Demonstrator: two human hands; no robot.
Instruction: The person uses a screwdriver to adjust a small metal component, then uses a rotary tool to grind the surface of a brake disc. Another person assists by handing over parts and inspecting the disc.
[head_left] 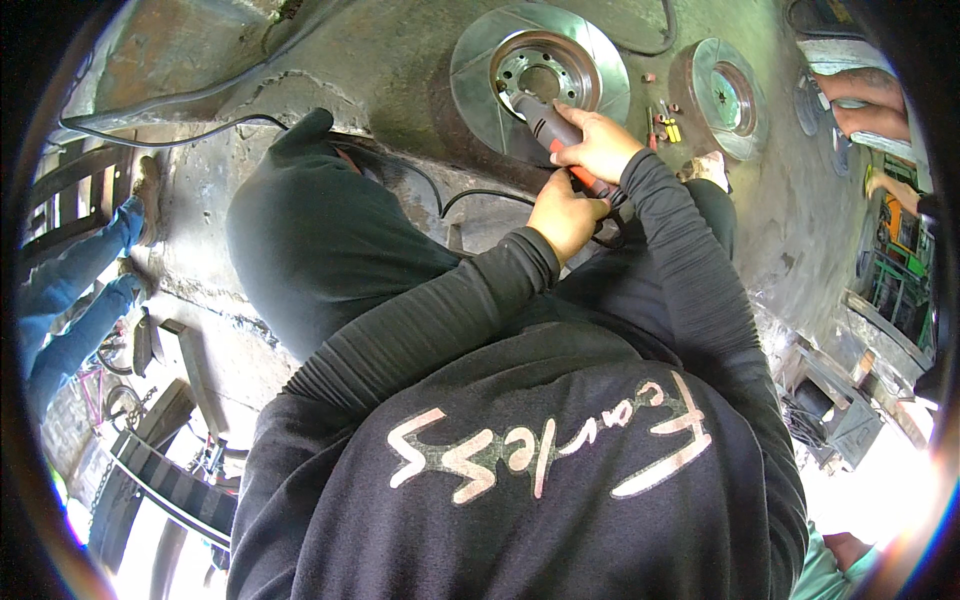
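Observation:
A slotted brake disc [590, 48] lies on the concrete floor in front of me, its raised hub facing up. Both of my hands are on a grey and red corded rotary tool [548, 122], whose front end reaches over the disc's hub. My right hand [603, 150] is closed around the tool's body from the right. The fingers of my left hand [566, 217] pinch its red rear part near the cord. Whatever bit sits at the tip is too small to make out.
A second brake disc [722, 98] lies to the right. Small bits and yellow-handled pieces [672, 130] lie between the discs. Black cable [190, 143] runs across the floor at left. A person's jeans-clad legs [85, 290] show at far left, another's bare legs [865, 90] at far right.

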